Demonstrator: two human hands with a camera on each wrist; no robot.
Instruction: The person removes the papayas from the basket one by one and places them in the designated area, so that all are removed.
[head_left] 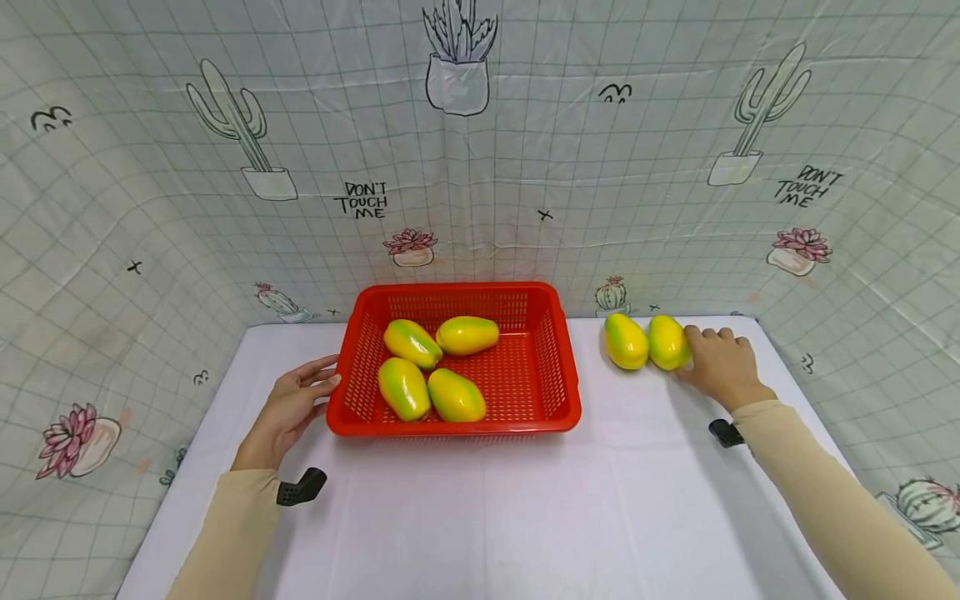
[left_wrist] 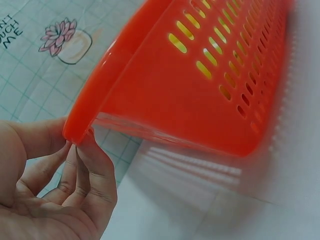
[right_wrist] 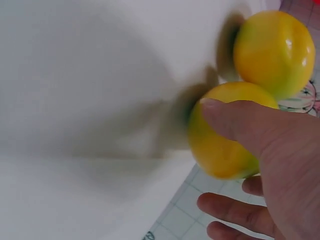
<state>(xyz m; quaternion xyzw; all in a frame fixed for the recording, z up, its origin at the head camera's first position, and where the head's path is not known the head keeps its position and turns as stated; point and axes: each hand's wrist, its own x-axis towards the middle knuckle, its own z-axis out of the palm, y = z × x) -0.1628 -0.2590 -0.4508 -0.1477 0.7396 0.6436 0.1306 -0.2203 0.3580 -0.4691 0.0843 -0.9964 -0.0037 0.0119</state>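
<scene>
My left hand (head_left: 291,410) pinches the left rim of a red plastic basket (head_left: 453,430), thumb on one side and fingers curled under the lip in the left wrist view. Several yellow-green mangoes lie inside, among them one at the front (head_left: 457,396). Over on the right, my right hand (head_left: 722,365) grips the right-hand one of two mangoes on the table. In the right wrist view the thumb lies across that mango (right_wrist: 225,157); the index finger is partly hidden behind it, the other fingers spread below. Its neighbour mango (head_left: 626,342) sits close on the left.
A white cloth covers the table (head_left: 480,517). Behind it and along both sides hangs a gridded cloth (head_left: 495,175) printed with cacti and words. The basket stands near the back edge. Each wrist wears a small black camera, such as the left one (head_left: 302,487).
</scene>
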